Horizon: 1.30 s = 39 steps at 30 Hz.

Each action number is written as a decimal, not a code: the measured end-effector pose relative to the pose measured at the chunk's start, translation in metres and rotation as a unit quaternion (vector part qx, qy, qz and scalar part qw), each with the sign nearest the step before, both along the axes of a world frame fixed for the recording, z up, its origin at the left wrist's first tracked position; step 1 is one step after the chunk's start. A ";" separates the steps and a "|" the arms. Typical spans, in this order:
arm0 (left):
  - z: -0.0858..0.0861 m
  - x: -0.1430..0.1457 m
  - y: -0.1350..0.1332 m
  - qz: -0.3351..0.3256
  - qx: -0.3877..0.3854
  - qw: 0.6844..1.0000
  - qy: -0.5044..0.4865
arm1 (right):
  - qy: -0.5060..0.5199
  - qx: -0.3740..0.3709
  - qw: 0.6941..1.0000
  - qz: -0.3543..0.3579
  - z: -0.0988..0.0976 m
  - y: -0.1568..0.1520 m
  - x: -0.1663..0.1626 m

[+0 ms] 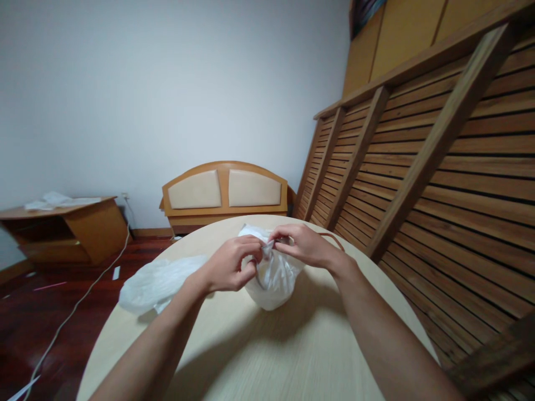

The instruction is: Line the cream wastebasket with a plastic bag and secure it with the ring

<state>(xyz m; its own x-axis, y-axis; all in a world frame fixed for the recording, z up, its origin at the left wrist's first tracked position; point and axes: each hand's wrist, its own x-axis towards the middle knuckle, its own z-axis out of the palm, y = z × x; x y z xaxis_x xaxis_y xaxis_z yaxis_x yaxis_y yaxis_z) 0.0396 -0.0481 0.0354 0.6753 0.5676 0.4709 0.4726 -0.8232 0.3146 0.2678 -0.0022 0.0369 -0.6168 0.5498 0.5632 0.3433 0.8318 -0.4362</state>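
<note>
A white plastic bag [273, 287] stands bunched on the round table, its top gathered between both hands. My left hand [234, 262] has its fingers curled and closed on the left side of the bag's neck. From the right, my right hand [298, 243] pinches the same gathered plastic with thumb and fingertips. What the bag contains cannot be made out. A second white plastic bag [161, 281] lies crumpled on the table, left of my left forearm. Behind my right wrist, a thin brown curved strip [334, 238] shows in part.
The pale round table [288, 356] fills the foreground. A large slatted wooden frame [418, 184] leans along the right side. Beyond the table stands a padded headboard [225, 192]. At left are a low wooden cabinet [94, 228] and a white cable [90, 289] across the dark floor.
</note>
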 end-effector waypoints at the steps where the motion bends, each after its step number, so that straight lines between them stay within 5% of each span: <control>1: 0.001 -0.001 0.000 0.016 0.010 1.000 0.008 | -0.004 0.003 1.000 -0.006 0.000 0.000 0.001; 7: 0.003 0.000 -0.004 0.188 0.052 0.981 -0.023 | -0.013 -0.016 0.999 -0.034 0.005 -0.008 0.003; 17: -0.002 0.015 -0.010 0.225 0.057 0.969 -0.085 | 0.027 -0.018 0.998 -0.045 0.027 -0.042 -0.006; 22: -0.003 0.012 -0.006 0.129 0.002 0.981 -0.148 | -0.039 -0.037 0.999 0.002 0.033 -0.045 0.009; 29: -0.002 0.006 -0.007 0.053 -0.025 0.988 -0.140 | -0.121 0.011 0.992 0.020 0.016 -0.025 0.013; 39: 0.008 -0.009 -0.014 -0.026 -0.077 0.995 -0.050 | -0.081 0.009 0.995 0.052 -0.001 -0.010 -0.003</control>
